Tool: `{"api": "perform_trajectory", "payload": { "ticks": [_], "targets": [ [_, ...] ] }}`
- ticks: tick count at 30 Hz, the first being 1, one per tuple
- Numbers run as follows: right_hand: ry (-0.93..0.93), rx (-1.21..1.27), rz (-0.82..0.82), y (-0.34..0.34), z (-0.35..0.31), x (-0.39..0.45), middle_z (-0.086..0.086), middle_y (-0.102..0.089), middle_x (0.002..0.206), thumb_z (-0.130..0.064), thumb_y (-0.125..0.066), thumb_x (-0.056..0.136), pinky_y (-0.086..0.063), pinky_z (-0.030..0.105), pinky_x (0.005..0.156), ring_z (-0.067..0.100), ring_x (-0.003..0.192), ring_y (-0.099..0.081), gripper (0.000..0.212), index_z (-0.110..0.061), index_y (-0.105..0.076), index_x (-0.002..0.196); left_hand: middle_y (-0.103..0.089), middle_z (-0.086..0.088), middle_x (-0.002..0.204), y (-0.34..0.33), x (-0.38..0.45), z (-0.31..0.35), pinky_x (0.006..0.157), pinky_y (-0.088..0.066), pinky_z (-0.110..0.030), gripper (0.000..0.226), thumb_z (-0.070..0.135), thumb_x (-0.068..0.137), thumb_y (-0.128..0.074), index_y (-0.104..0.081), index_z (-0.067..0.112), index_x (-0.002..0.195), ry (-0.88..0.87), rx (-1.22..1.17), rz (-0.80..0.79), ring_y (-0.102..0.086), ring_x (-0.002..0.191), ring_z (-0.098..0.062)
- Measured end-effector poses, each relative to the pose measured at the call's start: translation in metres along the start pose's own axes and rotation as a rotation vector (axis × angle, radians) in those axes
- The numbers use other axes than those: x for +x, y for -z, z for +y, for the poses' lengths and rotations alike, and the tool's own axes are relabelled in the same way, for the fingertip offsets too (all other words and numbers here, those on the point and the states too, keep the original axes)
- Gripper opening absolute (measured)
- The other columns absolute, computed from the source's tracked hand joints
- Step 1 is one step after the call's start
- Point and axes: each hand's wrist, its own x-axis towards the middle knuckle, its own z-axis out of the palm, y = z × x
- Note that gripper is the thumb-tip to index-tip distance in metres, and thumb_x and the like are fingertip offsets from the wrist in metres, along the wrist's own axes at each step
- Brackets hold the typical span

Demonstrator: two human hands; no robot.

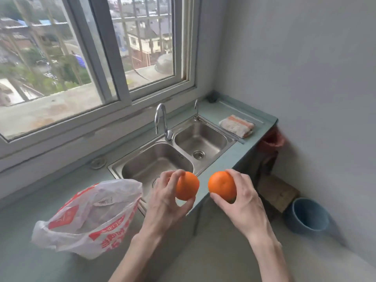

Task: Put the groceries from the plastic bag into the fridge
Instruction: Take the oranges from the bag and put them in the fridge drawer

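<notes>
A white plastic bag (pixel 87 218) with red print lies open on the counter at the lower left, its contents only dimly visible. My left hand (pixel 164 202) grips an orange (pixel 187 186) above the counter's front edge, just right of the bag. My right hand (pixel 240 202) grips a second orange (pixel 221 186) beside the first, out past the counter edge above the floor. The two oranges are a small gap apart. No fridge is in view.
A steel double sink (pixel 230 144) with a tap (pixel 162 123) sits in the green counter (pixel 234 157) under a window. A folded cloth (pixel 237 126) lies at the counter's far right. On the floor stand a blue bucket (pixel 307 214) and a wooden board (pixel 278 192).
</notes>
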Motion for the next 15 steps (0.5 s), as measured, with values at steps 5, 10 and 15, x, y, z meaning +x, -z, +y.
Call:
{"api": "perform_trajectory", "payload": {
  "ticks": [5, 10, 15],
  "targets": [
    [-0.109, 0.002, 0.115, 0.055, 0.062, -0.026, -0.016, -0.047, 0.132, -0.053, -0.08, 0.081, -0.055, 0.034, 0.084, 0.012, 0.107, -0.063, 0.072, -0.041, -0.045, 0.143, -0.05, 0.01, 0.127, -0.053, 0.006, 0.064, 0.089, -0.05, -0.03, 0.066, 0.044, 0.076, -0.08, -0.052, 0.034, 0.135, -0.106, -0.045, -0.089, -0.056, 0.108, -0.015],
    [-0.18, -0.001, 0.224, 0.109, 0.124, -0.054, -0.013, -0.049, 0.133, -0.049, -0.081, 0.08, -0.05, 0.028, 0.085, 0.01, 0.112, -0.059, 0.073, -0.037, -0.047, 0.144, -0.049, 0.013, 0.126, -0.112, 0.009, 0.125, 0.089, -0.045, -0.026, 0.065, 0.049, 0.075, -0.073, -0.051, 0.036, 0.135, -0.183, -0.061, -0.177, -0.054, 0.113, -0.013],
    [-0.24, 0.005, 0.324, 0.161, 0.177, -0.082, -0.014, -0.049, 0.134, -0.047, -0.081, 0.081, -0.046, 0.022, 0.085, 0.006, 0.117, -0.054, 0.072, -0.035, -0.047, 0.144, -0.046, 0.016, 0.128, -0.164, 0.015, 0.178, 0.086, -0.042, -0.025, 0.07, 0.042, 0.074, -0.083, -0.049, 0.039, 0.135, -0.254, -0.073, -0.242, -0.053, 0.116, -0.015]
  ]
}}
